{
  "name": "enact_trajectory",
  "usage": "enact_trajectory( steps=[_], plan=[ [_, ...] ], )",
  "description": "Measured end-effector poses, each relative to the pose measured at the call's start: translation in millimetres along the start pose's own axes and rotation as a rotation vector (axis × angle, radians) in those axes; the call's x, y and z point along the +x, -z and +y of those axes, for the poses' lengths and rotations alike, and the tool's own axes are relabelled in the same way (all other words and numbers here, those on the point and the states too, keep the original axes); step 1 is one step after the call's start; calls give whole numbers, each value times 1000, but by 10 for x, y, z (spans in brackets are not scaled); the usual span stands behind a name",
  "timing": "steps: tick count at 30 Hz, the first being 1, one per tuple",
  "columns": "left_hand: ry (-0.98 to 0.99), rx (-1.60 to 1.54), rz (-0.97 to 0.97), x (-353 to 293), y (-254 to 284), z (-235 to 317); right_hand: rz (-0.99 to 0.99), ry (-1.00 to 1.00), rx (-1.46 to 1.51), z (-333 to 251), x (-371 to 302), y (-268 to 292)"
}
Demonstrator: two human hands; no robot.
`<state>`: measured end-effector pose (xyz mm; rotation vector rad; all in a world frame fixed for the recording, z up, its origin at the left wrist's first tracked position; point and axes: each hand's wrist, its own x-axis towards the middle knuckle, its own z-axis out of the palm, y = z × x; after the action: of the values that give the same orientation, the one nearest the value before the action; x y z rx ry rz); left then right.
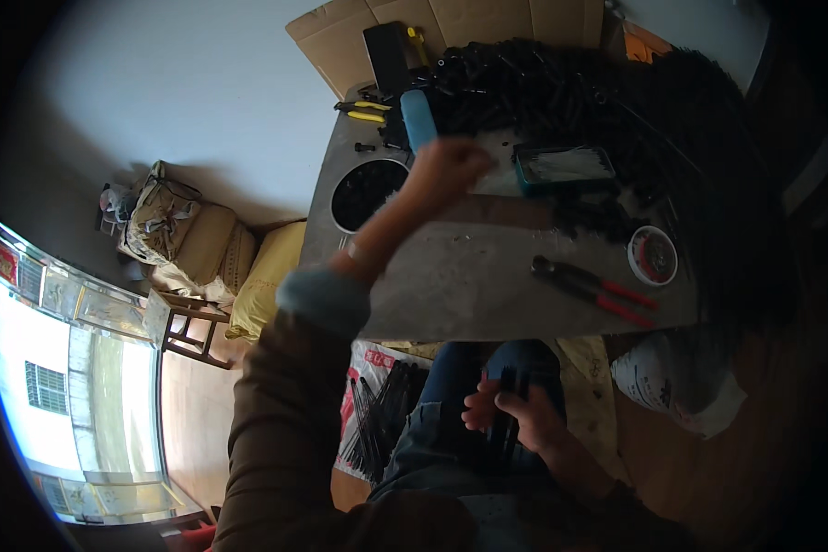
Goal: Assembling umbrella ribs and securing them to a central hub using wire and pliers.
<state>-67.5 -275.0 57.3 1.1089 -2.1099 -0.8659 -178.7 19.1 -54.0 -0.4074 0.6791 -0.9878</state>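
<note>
Black rods (506, 414), a bundle gripped by the right hand (515, 416) in the lap below the grey table (451, 285), steadied; left hand (443, 170) reaches over it, fingers curled, grip unclear

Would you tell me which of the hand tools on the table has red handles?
The large cutters lying at the table's near right edge, beside the round white tub. The smaller pliers at the far left have yellow handles.

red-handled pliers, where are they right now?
Head view: the red-handled pliers lie on the grey table, right of centre near its front edge, just left of the small round white tin; neither hand touches them.
</note>
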Motion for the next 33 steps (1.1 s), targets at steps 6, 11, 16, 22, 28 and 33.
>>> enact_trajectory(
  steps=[6, 11, 16, 22, 28, 33],
  plan=[
    [113, 638, 104, 1404, -339, -523, 119, -1, 38, -79, 104, 207],
    [141, 761, 2, 1639, -545, -573, 81, 12, 9, -165, 133, 284],
    [267, -203, -3, 1637, -282, -511, 59, -15, 48, -155, 133, 318],
    [193, -421, -261, 1396, -246, -357, 56, 26, 5, -159, 94, 352],
    [-371, 567, -59, 1463, -772, -585, 74, 36, 12, -155, 89, 333],
    [-222, 817, -203, 1470, -710, -362, 59, 10, 6, -122, 50, 317]
  ],
)
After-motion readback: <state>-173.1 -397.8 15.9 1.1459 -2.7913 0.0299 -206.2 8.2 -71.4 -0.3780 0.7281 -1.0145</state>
